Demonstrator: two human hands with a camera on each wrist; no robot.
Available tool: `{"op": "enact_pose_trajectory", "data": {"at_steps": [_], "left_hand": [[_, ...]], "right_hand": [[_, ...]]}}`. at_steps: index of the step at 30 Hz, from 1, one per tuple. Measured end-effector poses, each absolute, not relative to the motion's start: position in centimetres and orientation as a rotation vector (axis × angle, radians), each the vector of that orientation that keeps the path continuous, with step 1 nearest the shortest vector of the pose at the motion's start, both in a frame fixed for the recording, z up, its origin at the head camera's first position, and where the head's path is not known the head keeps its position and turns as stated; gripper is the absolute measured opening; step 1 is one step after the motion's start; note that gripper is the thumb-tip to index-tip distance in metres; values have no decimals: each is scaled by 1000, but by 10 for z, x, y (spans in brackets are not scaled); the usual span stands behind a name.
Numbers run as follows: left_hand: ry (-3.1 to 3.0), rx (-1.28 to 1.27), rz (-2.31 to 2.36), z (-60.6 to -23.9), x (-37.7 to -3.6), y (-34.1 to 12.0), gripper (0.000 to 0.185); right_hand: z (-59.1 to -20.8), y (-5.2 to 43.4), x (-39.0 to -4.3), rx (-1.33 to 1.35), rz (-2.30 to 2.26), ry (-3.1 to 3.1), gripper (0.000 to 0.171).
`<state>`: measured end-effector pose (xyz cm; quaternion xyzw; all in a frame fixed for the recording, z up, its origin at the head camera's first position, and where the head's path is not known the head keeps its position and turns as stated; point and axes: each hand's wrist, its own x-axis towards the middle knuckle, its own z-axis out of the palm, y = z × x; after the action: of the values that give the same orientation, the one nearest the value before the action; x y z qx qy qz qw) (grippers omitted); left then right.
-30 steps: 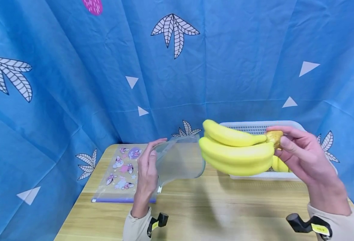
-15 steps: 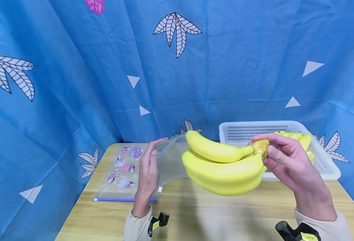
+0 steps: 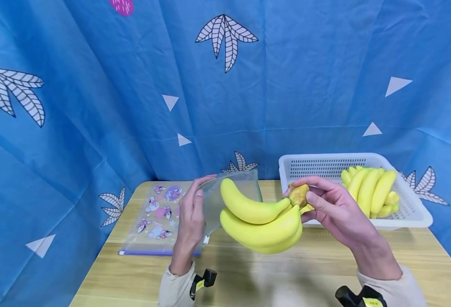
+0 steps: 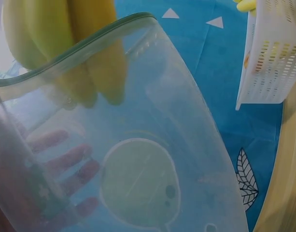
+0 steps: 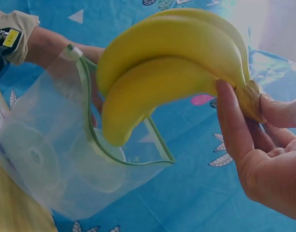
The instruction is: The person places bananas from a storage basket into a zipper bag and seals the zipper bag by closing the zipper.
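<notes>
From the head view, a person stands at a wooden desk [image 3: 271, 273] hung round with blue patterned cloth [image 3: 95, 106]. The right hand [image 3: 334, 211] pinches the brown stem of a yellow banana bunch [image 3: 260, 221], fingers curled round it, and holds the bunch in the air above the middle of the desk. A second ago the bunch hung in front of the white basket [image 3: 413, 213] at the desk's far right corner; it has since travelled left, and its tips now meet the mouth of a clear zip bag [image 3: 229, 200]. The left hand [image 3: 191, 219] grips that bag by its edge and holds it upright, much where it was before. With the bunch moved away, more bananas [image 3: 367, 189] show inside the basket. A printed zip bag [image 3: 154, 217] lies flat near the desk's left edge, unmoved.

From the left wrist view, the clear zip bag [image 4: 152, 159] fills the picture, its green-edged mouth wide. The banana bunch [image 4: 65, 53] has its tips just over that rim, seemingly inside. Fingers [image 4: 65, 159] show blurred through the plastic, holding it. The white basket [image 4: 273, 58] stands at the upper right.

From the right wrist view, the right hand [image 5: 259, 159] clasps the stem, and the banana bunch [image 5: 172, 67] points down at the opening of the clear zip bag [image 5: 65, 164], its lowest tip at the green rim.
</notes>
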<state>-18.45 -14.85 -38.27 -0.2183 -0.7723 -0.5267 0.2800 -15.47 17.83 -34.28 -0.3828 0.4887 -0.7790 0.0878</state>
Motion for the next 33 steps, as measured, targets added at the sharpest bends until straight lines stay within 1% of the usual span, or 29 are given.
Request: {"op": "enact_pose_trajectory", "data": {"at_steps": [9,14,18,22,26,30,33], "left_hand": [[-2118,-599,-1396,-379,-183,-144,41],[-2133,-604,-1390,-379,-182,-143,42],[-2119,-581,-1399,-380,-181,-144,42],[-2100,-573,-1390,-379,-181,-144,42],[-2083,-582,-1382,-381,-182,-142,42],[-2089,-565,-1374,-382,-183,-141,43],[-2104,-554,-1366,-382,-183,-140,43]], "right_hand": [[-337,166,-156,-893,-2357,1548,37],[-336,148,-161,-715,-2392,1603,32],[-338,125,-162,-648,-2381,1814,32],[-343,99,-161,-719,-2288,2070,28],[-350,77,-161,-911,-2044,2429,22],[-355,68,-162,-1093,-1708,2829,17],[-357,68,-160,-1101,-1654,2902,16]]}}
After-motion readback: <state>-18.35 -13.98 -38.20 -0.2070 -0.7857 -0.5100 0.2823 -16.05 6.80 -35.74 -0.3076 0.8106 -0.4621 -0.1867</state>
